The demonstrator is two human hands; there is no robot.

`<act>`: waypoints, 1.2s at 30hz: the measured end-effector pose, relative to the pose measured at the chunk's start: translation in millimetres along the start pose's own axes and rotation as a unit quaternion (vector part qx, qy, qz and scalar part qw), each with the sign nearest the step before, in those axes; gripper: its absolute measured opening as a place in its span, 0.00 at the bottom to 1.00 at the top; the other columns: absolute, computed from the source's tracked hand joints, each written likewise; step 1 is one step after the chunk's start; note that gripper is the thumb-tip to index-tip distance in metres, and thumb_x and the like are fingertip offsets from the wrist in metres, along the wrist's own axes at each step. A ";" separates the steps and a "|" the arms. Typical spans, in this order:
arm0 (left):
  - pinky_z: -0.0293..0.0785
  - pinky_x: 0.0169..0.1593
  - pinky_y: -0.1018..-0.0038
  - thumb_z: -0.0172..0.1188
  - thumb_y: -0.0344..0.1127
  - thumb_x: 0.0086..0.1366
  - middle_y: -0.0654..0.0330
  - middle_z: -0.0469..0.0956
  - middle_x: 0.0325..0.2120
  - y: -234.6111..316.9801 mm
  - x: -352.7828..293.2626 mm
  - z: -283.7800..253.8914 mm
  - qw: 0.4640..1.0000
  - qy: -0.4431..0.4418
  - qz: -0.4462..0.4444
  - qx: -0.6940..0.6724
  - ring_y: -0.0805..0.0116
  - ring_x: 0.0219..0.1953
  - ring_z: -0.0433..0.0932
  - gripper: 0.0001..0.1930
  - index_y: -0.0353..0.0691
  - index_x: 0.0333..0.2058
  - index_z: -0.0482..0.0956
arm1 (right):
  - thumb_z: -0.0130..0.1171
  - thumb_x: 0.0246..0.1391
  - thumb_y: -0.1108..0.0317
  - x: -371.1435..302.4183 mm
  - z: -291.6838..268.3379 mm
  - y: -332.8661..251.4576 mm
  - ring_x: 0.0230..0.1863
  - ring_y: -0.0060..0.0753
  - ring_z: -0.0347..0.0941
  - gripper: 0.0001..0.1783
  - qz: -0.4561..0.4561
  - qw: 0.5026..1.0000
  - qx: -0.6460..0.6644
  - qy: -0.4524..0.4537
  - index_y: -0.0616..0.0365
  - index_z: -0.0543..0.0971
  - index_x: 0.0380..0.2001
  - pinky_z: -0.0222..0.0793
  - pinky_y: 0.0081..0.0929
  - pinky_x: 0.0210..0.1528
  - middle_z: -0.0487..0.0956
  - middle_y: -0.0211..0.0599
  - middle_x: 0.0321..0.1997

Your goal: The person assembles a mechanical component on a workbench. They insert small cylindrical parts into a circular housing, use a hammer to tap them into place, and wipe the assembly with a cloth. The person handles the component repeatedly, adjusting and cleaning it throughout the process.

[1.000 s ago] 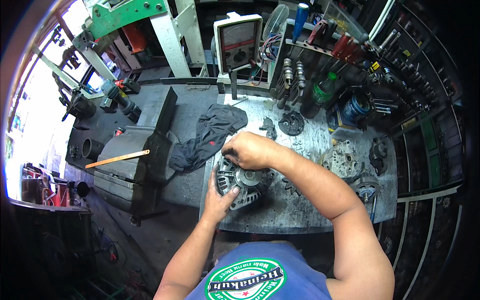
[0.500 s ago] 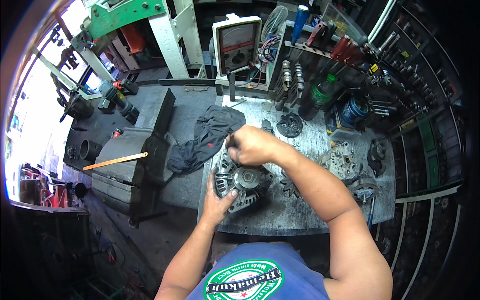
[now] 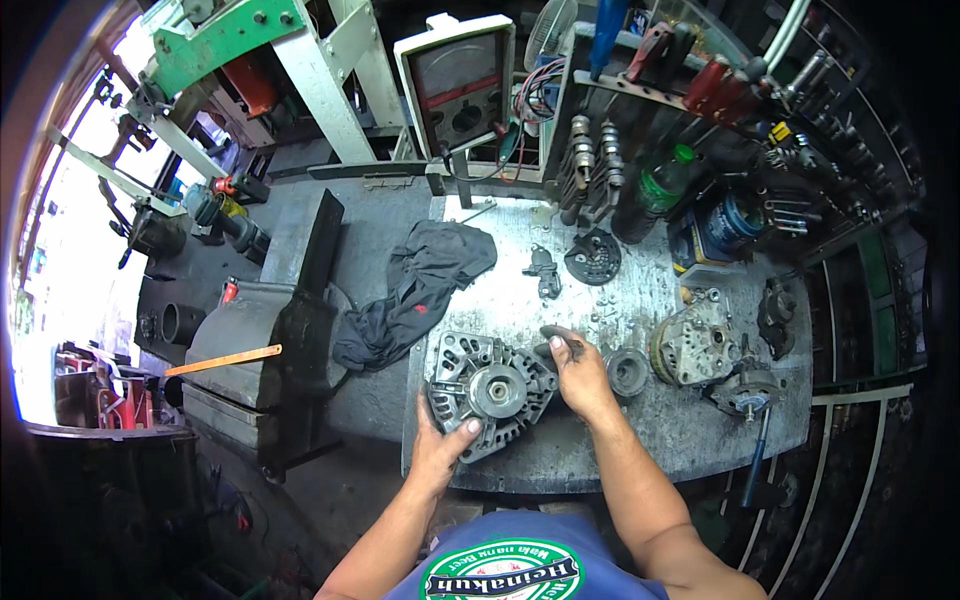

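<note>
An alternator (image 3: 457, 345) with a round pulley (image 3: 497, 391) facing up sits on the near left of the metal worktop. My left hand (image 3: 445, 455) grips its lower left edge, thumb on top by the pulley. Just off its upper right side is my right hand (image 3: 580, 375), thumb and fingers pinched together. Whatever lies between those dark-stained fingertips, if anything, I cannot make out. To the right of that hand lies a round metal part (image 3: 627, 372). Farther right rests another alternator housing (image 3: 695, 340).
A dark cloth (image 3: 440, 265) lies behind the alternator. Beyond are a small dark part (image 3: 543, 272) and a round dark plate (image 3: 594, 257). A large vise (image 3: 240, 330) stands left. A green bottle (image 3: 655, 185), a hammer (image 3: 760, 460) and a screwdriver rack (image 3: 640, 92) are right.
My right hand has moved from the alternator's upper left to its right side, uncovering the top. My left hand keeps its hold. The view has shifted slightly.
</note>
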State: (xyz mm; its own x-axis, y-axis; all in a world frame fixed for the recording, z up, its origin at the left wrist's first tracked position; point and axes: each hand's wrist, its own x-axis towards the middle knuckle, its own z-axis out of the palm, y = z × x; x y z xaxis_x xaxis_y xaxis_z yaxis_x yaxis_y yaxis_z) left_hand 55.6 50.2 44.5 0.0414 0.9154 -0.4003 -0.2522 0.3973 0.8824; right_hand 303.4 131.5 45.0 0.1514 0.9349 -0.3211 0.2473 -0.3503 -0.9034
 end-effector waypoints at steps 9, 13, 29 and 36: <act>0.63 0.80 0.57 0.88 0.50 0.59 0.42 0.67 0.74 1.8 -7.5 -16.6 0.997 -0.057 0.025 0.050 0.52 0.76 0.69 0.74 0.29 0.84 0.36 | 0.57 0.83 0.58 -41.8 25.0 23.3 0.62 0.35 0.82 0.22 -0.057 0.996 0.063 0.007 0.68 0.83 0.62 0.74 0.35 0.70 0.88 0.44 0.59; 0.58 0.82 0.54 0.90 0.57 0.54 0.36 0.63 0.76 -9.8 -19.9 -20.9 0.988 -0.048 0.005 0.145 0.46 0.79 0.65 0.81 0.27 0.84 0.33 | 0.57 0.83 0.60 -65.5 24.6 33.0 0.63 0.39 0.82 0.21 -0.095 0.993 0.050 0.043 0.70 0.82 0.62 0.74 0.36 0.71 0.88 0.47 0.60; 0.63 0.81 0.54 0.93 0.52 0.45 0.42 0.65 0.75 -6.6 5.6 -40.7 0.992 -0.100 -0.065 -0.034 0.50 0.77 0.69 0.80 0.31 0.84 0.43 | 0.60 0.80 0.70 -67.6 36.8 21.2 0.57 0.37 0.86 0.15 -0.128 0.989 0.040 0.065 0.70 0.84 0.60 0.78 0.34 0.63 0.89 0.50 0.55; 0.65 0.80 0.56 0.94 0.43 0.44 0.42 0.67 0.74 15.8 -16.6 -42.4 0.983 -0.045 0.109 0.142 0.52 0.77 0.69 0.77 0.28 0.82 0.46 | 0.59 0.82 0.61 -55.5 63.4 43.1 0.61 0.32 0.83 0.19 -0.067 0.935 0.348 0.024 0.68 0.83 0.61 0.76 0.33 0.70 0.89 0.43 0.57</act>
State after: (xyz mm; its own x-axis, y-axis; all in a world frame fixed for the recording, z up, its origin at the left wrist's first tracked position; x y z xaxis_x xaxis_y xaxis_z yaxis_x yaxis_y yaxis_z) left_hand 9.9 38.5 54.6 0.1047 0.9778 -0.1815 0.0156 0.1809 0.9834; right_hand 245.0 68.2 5.9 0.2103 0.9582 -0.1940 -0.4129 -0.0928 -0.9060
